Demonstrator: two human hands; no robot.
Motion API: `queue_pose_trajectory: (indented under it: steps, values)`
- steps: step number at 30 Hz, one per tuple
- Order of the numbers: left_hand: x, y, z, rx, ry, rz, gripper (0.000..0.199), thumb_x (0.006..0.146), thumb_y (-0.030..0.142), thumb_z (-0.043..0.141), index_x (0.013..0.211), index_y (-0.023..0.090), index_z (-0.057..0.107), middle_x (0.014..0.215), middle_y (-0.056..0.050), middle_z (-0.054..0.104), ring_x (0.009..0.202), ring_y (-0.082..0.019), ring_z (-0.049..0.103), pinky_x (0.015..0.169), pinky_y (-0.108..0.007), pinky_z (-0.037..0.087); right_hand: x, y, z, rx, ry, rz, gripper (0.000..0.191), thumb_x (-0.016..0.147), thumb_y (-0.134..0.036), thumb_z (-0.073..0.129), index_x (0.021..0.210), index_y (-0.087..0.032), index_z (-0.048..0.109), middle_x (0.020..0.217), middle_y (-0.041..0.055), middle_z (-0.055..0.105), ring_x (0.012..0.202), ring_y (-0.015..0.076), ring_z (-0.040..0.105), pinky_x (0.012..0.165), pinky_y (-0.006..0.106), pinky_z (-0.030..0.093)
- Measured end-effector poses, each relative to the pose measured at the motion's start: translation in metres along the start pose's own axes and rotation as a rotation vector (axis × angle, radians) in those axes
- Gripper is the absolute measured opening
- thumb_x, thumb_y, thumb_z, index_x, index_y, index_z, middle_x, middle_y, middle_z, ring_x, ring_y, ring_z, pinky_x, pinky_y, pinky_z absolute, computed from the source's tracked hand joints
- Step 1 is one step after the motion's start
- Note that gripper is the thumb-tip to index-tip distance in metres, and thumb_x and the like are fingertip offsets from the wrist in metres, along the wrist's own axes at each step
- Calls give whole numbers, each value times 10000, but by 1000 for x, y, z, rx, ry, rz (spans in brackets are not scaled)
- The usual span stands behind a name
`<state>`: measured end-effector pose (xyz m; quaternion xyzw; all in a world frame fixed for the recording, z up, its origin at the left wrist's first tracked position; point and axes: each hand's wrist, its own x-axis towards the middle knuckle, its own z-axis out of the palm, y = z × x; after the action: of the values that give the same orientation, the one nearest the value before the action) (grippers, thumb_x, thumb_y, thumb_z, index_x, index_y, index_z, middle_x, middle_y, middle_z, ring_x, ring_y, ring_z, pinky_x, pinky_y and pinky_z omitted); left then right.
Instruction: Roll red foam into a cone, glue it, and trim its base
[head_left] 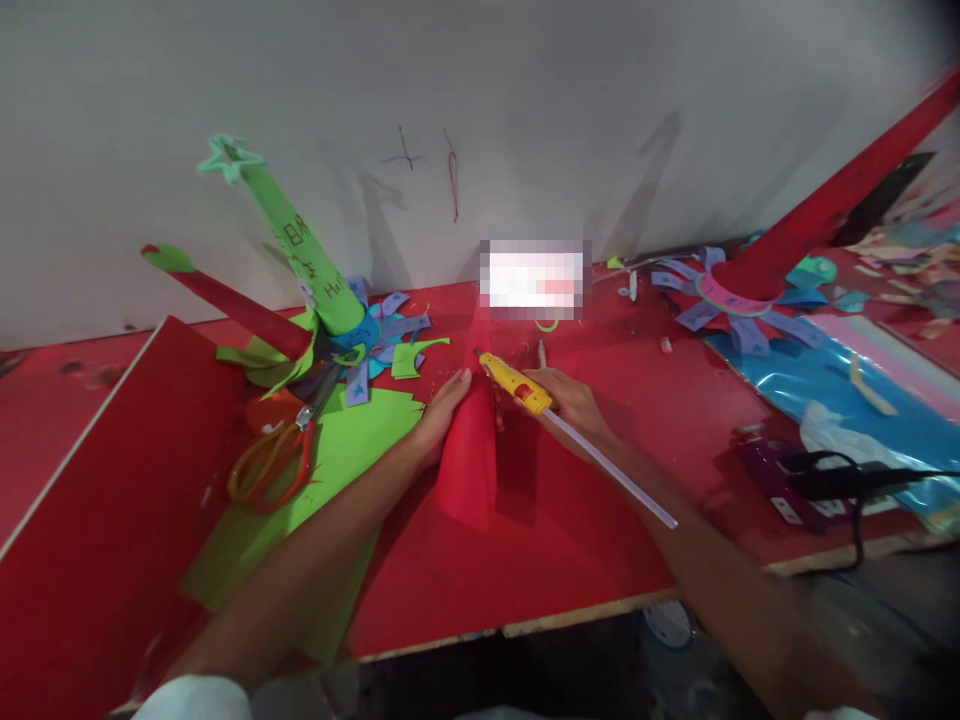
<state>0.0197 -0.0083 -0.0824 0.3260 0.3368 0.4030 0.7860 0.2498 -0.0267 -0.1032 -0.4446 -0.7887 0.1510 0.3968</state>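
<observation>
A rolled red paper cone [469, 470] lies on the red table, its wide end toward me. My left hand [442, 415] is closed round its left side, thumb on top. In my right hand [566, 395] is a yellow glue gun [517, 383], with a long clear glue stick [611, 468] sticking out of its back. The nozzle points left, at the upper part of the cone; whether it touches the paper I cannot tell. Part of the right hand's fingers is hidden behind the gun.
Orange-handled scissors [274, 460] lie on green paper [360, 425] at left, near a green cone [307, 250] topped by a star. A red board [97, 480] stands left. On the right are a red cone [840, 190], blue wrapped sheets [787, 375] and a purple box [772, 480] with black cables.
</observation>
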Motion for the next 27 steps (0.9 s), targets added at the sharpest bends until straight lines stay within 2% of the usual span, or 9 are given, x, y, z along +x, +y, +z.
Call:
queue_pose_trajectory:
  steps: [4,7,13,20,24,27]
  values:
    - [1,-3,-3,-10,19,-21,573,836,579,783,1150,113,671,773,-87,749,582,-210,726,563,-293,587,-1,1,2,-27,20,31,396,1005,-530,572,1249,-238,684,1162,109,762,1044,268,736,903,374,589]
    - [3,-4,-6,-22,34,-5,582,828,535,807,1214,130,648,835,-91,765,615,-209,740,590,-294,597,-2,2,4,-38,49,48,366,995,-485,600,1258,-243,681,1186,107,765,1046,270,745,904,384,597]
    - [3,-3,-5,-8,16,32,582,829,515,806,1245,146,634,960,-107,775,664,-210,752,601,-291,602,-3,3,5,-50,116,-3,332,981,-423,633,1259,-246,673,1169,101,777,1020,266,761,878,388,614]
    - [5,-2,-7,7,39,48,587,802,501,829,1237,164,627,966,-96,774,651,-227,753,587,-316,607,-2,-1,5,-37,182,-40,283,981,-382,648,1226,-242,674,1117,99,784,958,260,768,822,375,611]
    - [1,-1,-5,-17,22,53,614,807,464,836,1297,167,616,951,-89,782,710,-230,773,676,-324,621,0,-4,4,-15,183,-24,248,980,-374,655,1186,-238,682,1056,86,788,878,242,765,772,352,600]
    - [-3,0,-2,-8,-3,36,693,771,410,876,1354,176,585,958,-96,790,789,-257,792,780,-368,633,1,-7,3,-7,168,-13,243,982,-378,648,1169,-227,689,1056,96,789,896,253,768,767,354,596]
